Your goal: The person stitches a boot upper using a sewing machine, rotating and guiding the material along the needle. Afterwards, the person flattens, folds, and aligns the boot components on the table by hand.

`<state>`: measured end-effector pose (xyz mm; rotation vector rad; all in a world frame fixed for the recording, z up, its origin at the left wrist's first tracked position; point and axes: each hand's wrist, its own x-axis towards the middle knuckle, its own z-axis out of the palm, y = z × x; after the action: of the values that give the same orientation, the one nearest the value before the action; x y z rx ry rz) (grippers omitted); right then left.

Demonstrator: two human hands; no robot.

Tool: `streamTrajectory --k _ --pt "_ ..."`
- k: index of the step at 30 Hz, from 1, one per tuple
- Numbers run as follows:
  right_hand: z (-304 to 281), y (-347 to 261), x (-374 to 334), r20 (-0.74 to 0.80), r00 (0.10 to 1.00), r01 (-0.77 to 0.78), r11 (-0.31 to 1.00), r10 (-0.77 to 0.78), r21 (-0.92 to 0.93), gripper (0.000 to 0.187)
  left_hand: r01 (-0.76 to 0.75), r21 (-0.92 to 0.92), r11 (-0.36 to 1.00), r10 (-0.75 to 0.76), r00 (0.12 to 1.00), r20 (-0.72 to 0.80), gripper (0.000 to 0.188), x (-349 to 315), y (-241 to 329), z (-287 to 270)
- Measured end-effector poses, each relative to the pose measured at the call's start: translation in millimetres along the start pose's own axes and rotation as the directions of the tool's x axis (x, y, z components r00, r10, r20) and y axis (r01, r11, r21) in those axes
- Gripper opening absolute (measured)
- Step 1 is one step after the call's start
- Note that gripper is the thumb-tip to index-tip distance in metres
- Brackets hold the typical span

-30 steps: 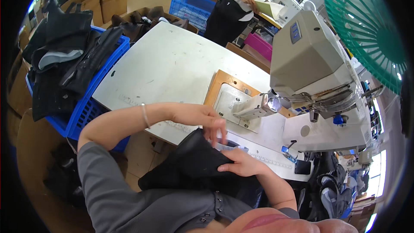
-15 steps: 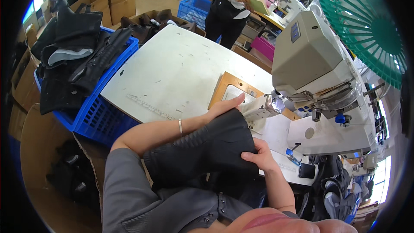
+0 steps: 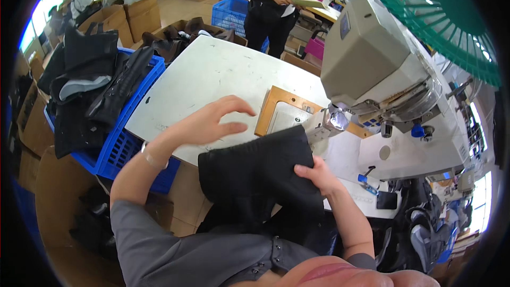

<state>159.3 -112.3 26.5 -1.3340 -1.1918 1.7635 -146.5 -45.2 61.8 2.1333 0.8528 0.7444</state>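
Note:
A black boot upper (image 3: 257,167), soft and tube-like, spans the space in front of me, its far right end next to the arm of the sewing machine (image 3: 324,127). My right hand (image 3: 316,175) grips its right edge, thumb on top and the other fingers hidden underneath. Off the upper, my left hand (image 3: 215,119) hovers above the white table with fingers apart and curved, holding nothing. Dark material hangs below the upper over my lap.
Left of the white table (image 3: 212,69), a blue basket (image 3: 130,119) is heaped with black boot uppers (image 3: 87,85). A green fan (image 3: 451,10) stands at upper right, above the machine head (image 3: 366,53). A person (image 3: 271,5) stands beyond the table.
My left hand has let go of the upper and moved left over the table. The upper has turned so its plain side shows. My right hand keeps its grip.

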Motion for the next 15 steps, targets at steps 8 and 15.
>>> streamTrajectory --k 8,15 --pt "4 -7 46 -0.073 0.972 0.235 0.928 -0.224 0.290 0.031 -0.070 0.769 0.636 0.058 0.997 0.042 0.085 -49 78 80" --pt "-13 0 45 -0.129 0.926 0.368 0.766 -0.356 0.527 0.035 -0.106 0.887 0.449 0.104 0.992 0.065 0.087 -15 45 67"
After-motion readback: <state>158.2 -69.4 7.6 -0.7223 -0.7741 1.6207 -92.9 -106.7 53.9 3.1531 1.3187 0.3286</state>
